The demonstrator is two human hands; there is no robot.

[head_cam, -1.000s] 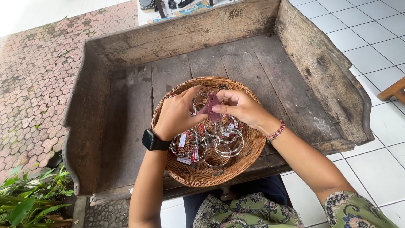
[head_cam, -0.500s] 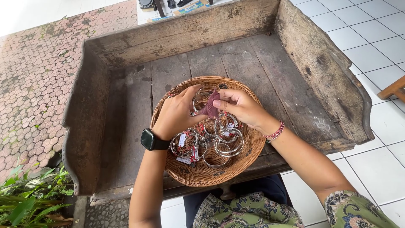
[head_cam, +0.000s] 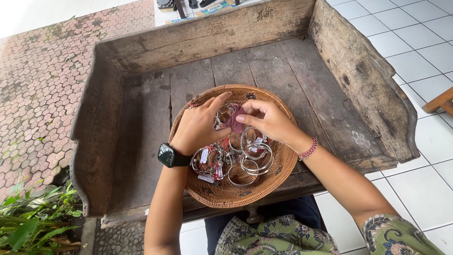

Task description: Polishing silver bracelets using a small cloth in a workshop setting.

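A round woven basket tray [head_cam: 226,194] rests on an old wooden bench and holds several silver bangles [head_cam: 250,158] with small tags. Over the tray's far half, my left hand [head_cam: 198,125], a dark watch on its wrist, holds a silver bangle [head_cam: 221,114]. My right hand [head_cam: 269,120], with a red bead bracelet on the wrist, pinches a small maroon cloth [head_cam: 235,119] against that bangle. The two hands touch at the fingertips.
The wooden bench [head_cam: 141,118] has raised weathered sides at the back, left and right. White floor tiles [head_cam: 424,52] lie to the right, patterned paving [head_cam: 37,71] to the left, green leaves [head_cam: 28,222] at the lower left. A wooden piece [head_cam: 441,101] juts in at the right edge.
Both hands stay over the basket; the right fingers and the maroon cloth have shifted slightly against the bangle held by the left hand.
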